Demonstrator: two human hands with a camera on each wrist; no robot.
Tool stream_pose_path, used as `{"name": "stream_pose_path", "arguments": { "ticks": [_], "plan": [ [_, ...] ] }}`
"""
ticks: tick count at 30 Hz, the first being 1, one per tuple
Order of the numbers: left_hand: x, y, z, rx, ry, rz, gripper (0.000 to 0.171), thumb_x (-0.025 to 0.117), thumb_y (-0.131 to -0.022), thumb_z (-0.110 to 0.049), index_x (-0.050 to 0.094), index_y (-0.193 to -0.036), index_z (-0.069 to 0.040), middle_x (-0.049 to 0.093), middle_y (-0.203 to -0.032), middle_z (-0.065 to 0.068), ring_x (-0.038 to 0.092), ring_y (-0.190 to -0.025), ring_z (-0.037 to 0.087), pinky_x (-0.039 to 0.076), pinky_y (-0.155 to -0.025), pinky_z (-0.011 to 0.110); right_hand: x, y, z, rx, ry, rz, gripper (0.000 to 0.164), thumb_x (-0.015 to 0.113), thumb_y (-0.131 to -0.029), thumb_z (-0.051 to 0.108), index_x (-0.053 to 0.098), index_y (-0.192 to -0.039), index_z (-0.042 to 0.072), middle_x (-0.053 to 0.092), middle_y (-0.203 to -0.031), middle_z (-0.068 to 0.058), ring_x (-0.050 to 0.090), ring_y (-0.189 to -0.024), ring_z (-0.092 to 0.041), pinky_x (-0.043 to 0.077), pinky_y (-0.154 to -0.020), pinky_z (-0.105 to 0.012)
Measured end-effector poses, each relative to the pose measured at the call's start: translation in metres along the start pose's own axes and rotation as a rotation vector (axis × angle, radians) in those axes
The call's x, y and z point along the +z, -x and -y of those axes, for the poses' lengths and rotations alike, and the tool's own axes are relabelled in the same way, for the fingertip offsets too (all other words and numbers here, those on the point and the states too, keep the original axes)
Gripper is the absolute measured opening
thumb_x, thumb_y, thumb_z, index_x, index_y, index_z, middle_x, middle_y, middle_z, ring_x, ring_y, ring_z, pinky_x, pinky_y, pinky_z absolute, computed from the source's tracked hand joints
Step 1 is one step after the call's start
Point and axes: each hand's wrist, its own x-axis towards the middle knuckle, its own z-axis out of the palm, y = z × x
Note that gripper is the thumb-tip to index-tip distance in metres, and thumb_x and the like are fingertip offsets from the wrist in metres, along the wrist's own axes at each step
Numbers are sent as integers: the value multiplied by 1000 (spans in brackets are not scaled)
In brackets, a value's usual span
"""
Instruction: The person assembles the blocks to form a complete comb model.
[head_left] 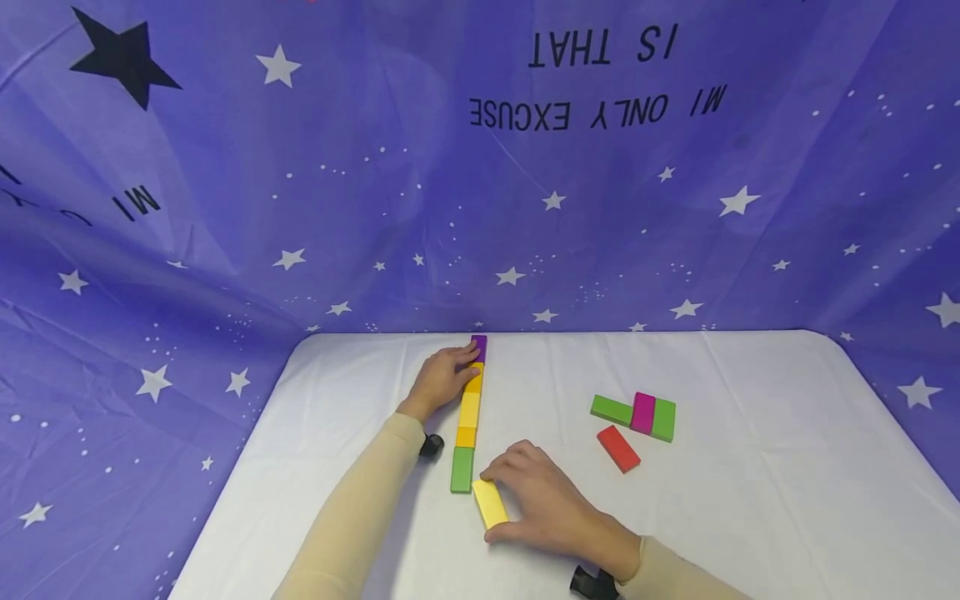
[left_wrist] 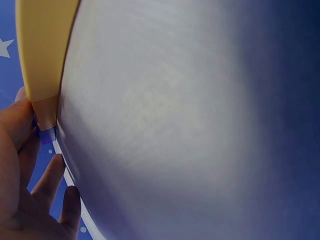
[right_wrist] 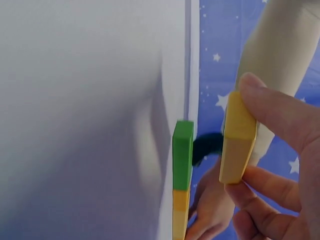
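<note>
My right hand (head_left: pixel 551 504) pinches a pale yellow block (head_left: pixel 491 504) between thumb and fingertips. In the right wrist view the same yellow block (right_wrist: pixel 239 137) stands tilted beside the row's green end. That row of blocks runs away from me: a green block (head_left: pixel 462 470) nearest, then a short orange block (head_left: pixel 466 437), a yellow block (head_left: pixel 469 410), another orange block (head_left: pixel 474 380) and a purple block (head_left: pixel 480 346) at the far end. My left hand (head_left: pixel 441 379) touches the row around the purple and far orange blocks, its fingers extended in the left wrist view.
Right of the row on the white table (head_left: pixel 750 500) lie a green block (head_left: pixel 611 410), a magenta block (head_left: pixel 642 413) and another green block (head_left: pixel 663 419), touching. A red block (head_left: pixel 618 449) lies just nearer. A blue starred cloth (head_left: pixel 420 208) hangs behind the table.
</note>
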Motion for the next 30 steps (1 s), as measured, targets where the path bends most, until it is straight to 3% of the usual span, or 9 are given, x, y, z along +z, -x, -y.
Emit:
{"name": "stream_pose_path", "arguments": {
  "ticks": [8, 20, 30],
  "plan": [
    [-1, 1, 0, -7, 12, -2, 43, 66, -98, -23, 60, -139, -9, 52, -149, 0, 47, -138, 30, 32, -117, 48, 12, -8, 15, 6, 20, 12, 62, 88, -70, 53, 70, -118, 18, 64, -113, 13, 49, -111, -11, 45, -98, -31],
    [1, 1, 1, -4, 13, -12, 43, 67, -98, -24, 61, -138, -10, 53, -148, -1, 49, -137, 29, 33, -116, 49, 27, -13, 25, -86, 128, -77, 63, 87, -65, 57, 71, -111, 18, 65, -106, 11, 50, -105, -10, 45, -91, -26],
    [0, 1, 0, 3, 15, -13, 42, 67, -98, -23, 61, -137, -8, 53, -148, 1, 49, -137, 30, 34, -116, 48, 38, -15, 35, -70, 172, -18, 66, 87, -65, 61, 72, -112, 16, 63, -102, 10, 49, -100, -9, 43, -82, -22]
  ]
}}
